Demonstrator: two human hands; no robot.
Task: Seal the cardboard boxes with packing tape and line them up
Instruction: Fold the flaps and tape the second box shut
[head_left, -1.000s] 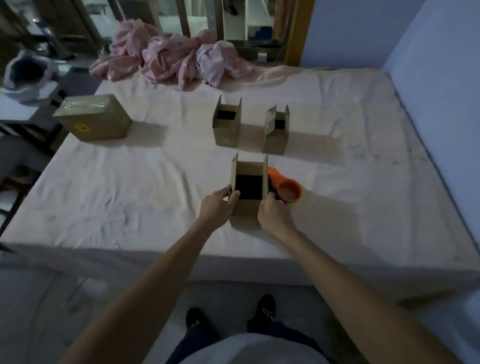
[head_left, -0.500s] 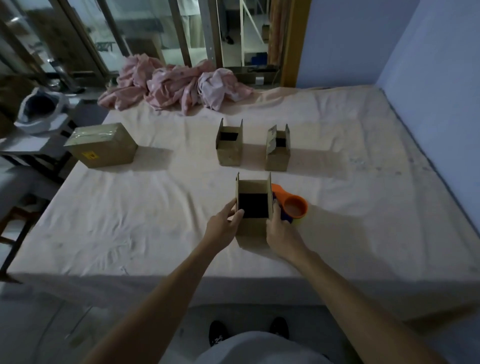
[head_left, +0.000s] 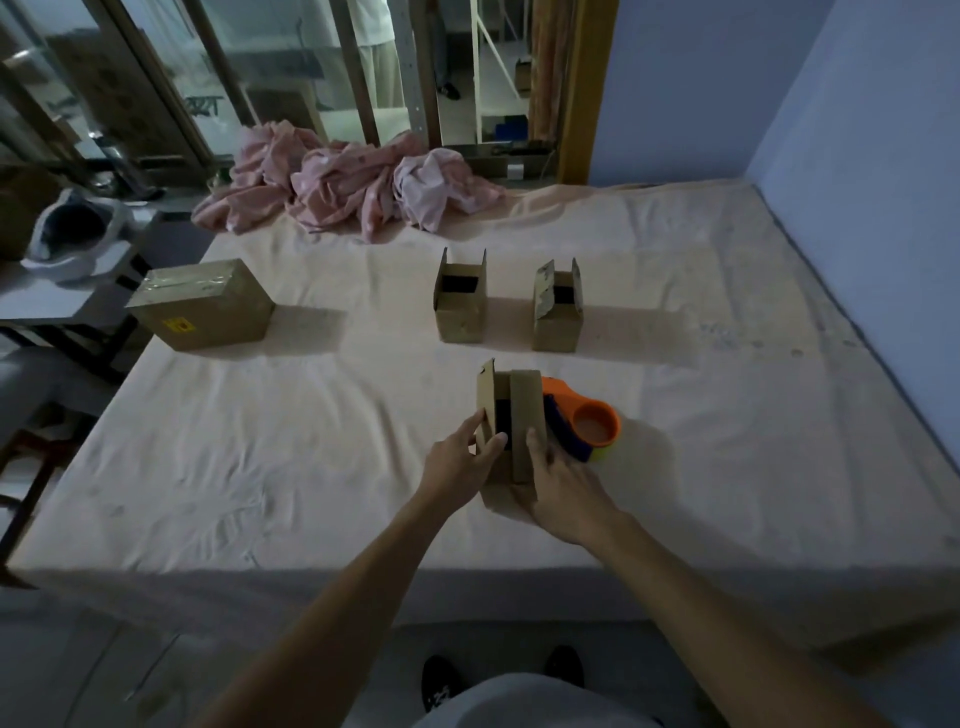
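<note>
A small open cardboard box (head_left: 523, 410) stands near the bed's front edge. Its right flap is folded over the opening, its left flap still stands up. My left hand (head_left: 460, 465) pinches the left flap between thumb and fingers. My right hand (head_left: 561, 486) lies against the box's right side, thumb on the folded flap. Just right of the box lies an orange and blue tape dispenser (head_left: 584, 418). Two more open small boxes (head_left: 461, 304) (head_left: 558, 309) stand side by side farther back. A larger taped box (head_left: 205, 304) sits at the left edge.
The boxes rest on a bed with a cream sheet (head_left: 311, 447). A heap of pink cloth (head_left: 353, 182) lies at the far edge. A side table with a bag (head_left: 72, 239) stands left of the bed. A blue wall bounds the right.
The near box's right flap has been folded down over the opening by my right hand. My left hand has moved up onto the left flap. The view has risen a little.
</note>
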